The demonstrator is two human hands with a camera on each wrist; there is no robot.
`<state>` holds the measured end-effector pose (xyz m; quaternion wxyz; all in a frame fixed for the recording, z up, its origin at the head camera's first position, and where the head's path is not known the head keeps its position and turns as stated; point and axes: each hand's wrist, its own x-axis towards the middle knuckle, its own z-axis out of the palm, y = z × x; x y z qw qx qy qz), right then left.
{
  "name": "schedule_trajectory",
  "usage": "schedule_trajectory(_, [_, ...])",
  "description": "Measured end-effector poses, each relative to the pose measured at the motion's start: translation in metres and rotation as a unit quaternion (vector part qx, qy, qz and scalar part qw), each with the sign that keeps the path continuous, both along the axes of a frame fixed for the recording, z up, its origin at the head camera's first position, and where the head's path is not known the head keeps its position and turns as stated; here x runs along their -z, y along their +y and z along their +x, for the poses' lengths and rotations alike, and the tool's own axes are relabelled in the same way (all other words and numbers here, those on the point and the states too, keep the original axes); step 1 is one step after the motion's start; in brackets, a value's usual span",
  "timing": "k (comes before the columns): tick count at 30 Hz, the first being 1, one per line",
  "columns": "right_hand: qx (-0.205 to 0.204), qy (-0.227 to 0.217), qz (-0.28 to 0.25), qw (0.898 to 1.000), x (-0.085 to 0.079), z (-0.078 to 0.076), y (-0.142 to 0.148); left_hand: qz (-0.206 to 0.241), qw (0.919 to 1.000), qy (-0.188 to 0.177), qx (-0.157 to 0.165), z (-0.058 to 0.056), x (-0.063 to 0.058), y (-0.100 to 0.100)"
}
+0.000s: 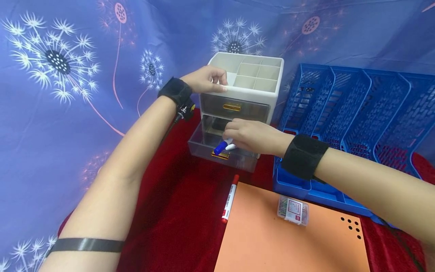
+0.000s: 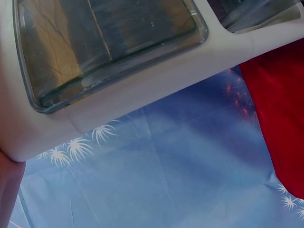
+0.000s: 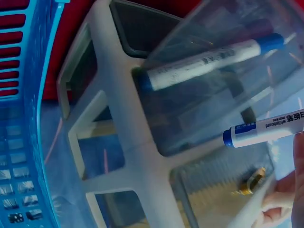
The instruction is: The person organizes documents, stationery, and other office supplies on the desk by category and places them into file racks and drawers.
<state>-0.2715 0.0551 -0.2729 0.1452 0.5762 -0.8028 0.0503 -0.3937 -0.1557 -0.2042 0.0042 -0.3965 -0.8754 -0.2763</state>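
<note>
Blue-capped marker (image 1: 222, 146) pinched, right hand (image 1: 250, 135) over open drawer (image 1: 237, 161).

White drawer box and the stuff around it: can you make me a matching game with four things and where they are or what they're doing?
1. Red-capped marker
2. Small clear box
3. Left hand
4. Right hand

A. Holds a white-bodied marker
B. On top of the orange sheet
C. Along the sheet's left edge
D. Holds the white drawer box by its top edge

Pairs: 1-C, 2-B, 3-D, 4-A
</note>
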Motion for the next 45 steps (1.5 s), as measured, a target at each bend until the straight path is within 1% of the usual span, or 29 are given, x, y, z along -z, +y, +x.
schedule_trajectory(8, [0.029, -0.019, 0.015, 0.999, 0.01, -0.019, -0.007, 0.003, 1.0, 0.003, 0.002, -0.002, 0.001, 0.0])
schedule_trajectory(12, [0.042, -0.03, 0.019, 0.998, 0.014, -0.026, -0.009, 0.003, 1.0, 0.002, 0.002, -0.002, 0.001, 0.0])
schedule_trajectory(17, [0.054, -0.027, 0.021, 0.998, 0.019, -0.034, -0.013, 0.003, 1.0, 0.001, -0.003, -0.001, 0.001, -0.001])
schedule_trajectory(22, [0.053, -0.019, 0.026, 0.998, 0.029, -0.042, -0.017, 0.001, 1.0, -0.003, -0.005, -0.001, 0.002, 0.0])
schedule_trajectory(26, [0.057, -0.013, 0.042, 0.997, 0.037, -0.046, -0.023, 0.002, 1.0, -0.003, -0.006, 0.001, 0.002, 0.0])
schedule_trajectory(30, [0.075, -0.018, 0.065, 0.995, 0.039, -0.049, -0.029, 0.004, 1.0, 0.003, -0.003, 0.002, 0.001, 0.0])
schedule_trajectory(35, [0.102, -0.042, 0.092, 0.99, 0.04, -0.053, -0.035, 0.007, 1.0, 0.003, 0.001, 0.0, 0.002, -0.001])
schedule_trajectory(40, [0.109, -0.061, 0.094, 0.988, 0.042, -0.059, -0.035, 0.01, 0.9999, 0.004, 0.005, -0.001, 0.003, -0.001])
schedule_trajectory(45, [0.109, -0.069, 0.087, 0.988, 0.045, -0.064, -0.034, 0.008, 1.0, 0.001, 0.0, -0.001, 0.003, -0.001])
